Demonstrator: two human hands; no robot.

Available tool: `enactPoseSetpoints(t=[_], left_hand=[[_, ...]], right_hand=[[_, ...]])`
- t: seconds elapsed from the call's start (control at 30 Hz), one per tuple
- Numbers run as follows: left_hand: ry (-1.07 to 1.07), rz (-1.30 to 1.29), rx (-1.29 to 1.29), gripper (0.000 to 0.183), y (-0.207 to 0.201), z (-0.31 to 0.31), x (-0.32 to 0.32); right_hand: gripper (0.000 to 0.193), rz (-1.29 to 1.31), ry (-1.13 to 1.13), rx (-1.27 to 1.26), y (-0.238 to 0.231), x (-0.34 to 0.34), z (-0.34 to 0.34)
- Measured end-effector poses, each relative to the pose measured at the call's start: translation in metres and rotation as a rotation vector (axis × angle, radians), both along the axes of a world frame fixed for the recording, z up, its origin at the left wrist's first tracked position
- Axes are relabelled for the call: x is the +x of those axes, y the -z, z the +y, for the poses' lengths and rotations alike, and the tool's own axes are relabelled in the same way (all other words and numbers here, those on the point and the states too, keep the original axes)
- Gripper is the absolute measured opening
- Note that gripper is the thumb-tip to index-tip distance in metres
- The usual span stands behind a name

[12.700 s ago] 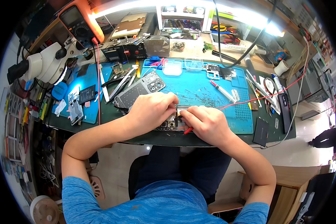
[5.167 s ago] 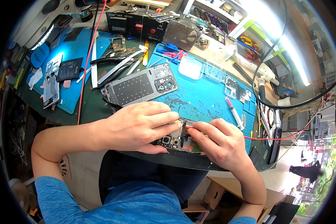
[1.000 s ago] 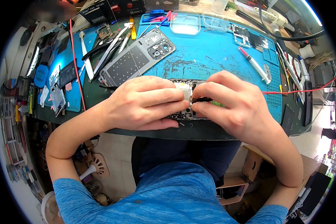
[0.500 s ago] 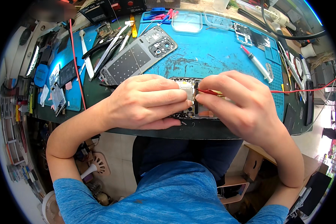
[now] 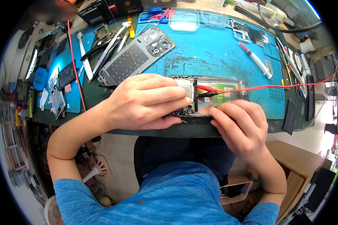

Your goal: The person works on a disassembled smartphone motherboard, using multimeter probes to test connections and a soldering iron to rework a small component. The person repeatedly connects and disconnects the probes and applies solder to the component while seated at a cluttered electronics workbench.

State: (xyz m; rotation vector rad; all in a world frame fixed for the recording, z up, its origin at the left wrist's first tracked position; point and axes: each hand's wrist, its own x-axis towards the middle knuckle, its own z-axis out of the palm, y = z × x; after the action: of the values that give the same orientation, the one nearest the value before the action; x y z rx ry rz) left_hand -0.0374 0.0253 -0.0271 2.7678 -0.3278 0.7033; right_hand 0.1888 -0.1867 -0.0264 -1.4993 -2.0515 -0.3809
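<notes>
An opened phone (image 5: pixel 223 83) lies near the bench's front edge, its inner board exposed on the left and a clear section over coloured parts on the right. My left hand (image 5: pixel 148 101) is closed over its left end, fingertips on the metal-covered board. A red alligator clip (image 5: pixel 205 88) and a black alligator clip (image 5: pixel 207 95) sit at the dark strip across its middle. Thumb and bent fingers of my right hand (image 5: pixel 242 125) are at the near edge of the phone, index fingertip on top and thumb just below. My palms hide some of the phone.
A blue work mat (image 5: pixel 199 48) bears a detached phone back (image 5: pixel 139 56), a syringe (image 5: pixel 255 60) and clear plastic trays (image 5: pixel 184 20). Tweezers and pliers lie left. A red wire (image 5: pixel 289 86) runs rightward from the clips. A wooden cabinet (image 5: pixel 296 157) stands below right.
My right hand has let go of the clips and moved down to the phone's near edge, uncovering the clips and the phone's right part. My left hand stays on the board.
</notes>
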Motion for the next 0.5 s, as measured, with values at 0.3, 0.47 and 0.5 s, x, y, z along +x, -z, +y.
enactPoseSetpoints(t=[0.3,0.47,0.5], left_hand=[[-0.002,0.106,-0.079,0.048,-0.010,0.003,0.004],[-0.023,0.058,-0.063,0.049,-0.007,0.004,0.005],[-0.039,0.059,-0.090,0.050,-0.008,0.005,0.005]], right_hand=[[0.031,0.073,0.022,-0.111,-0.004,0.006,0.003],[0.032,0.022,0.007,-0.067,-0.009,0.005,0.006],[0.032,0.000,0.006,-0.042,-0.010,0.006,0.007]])
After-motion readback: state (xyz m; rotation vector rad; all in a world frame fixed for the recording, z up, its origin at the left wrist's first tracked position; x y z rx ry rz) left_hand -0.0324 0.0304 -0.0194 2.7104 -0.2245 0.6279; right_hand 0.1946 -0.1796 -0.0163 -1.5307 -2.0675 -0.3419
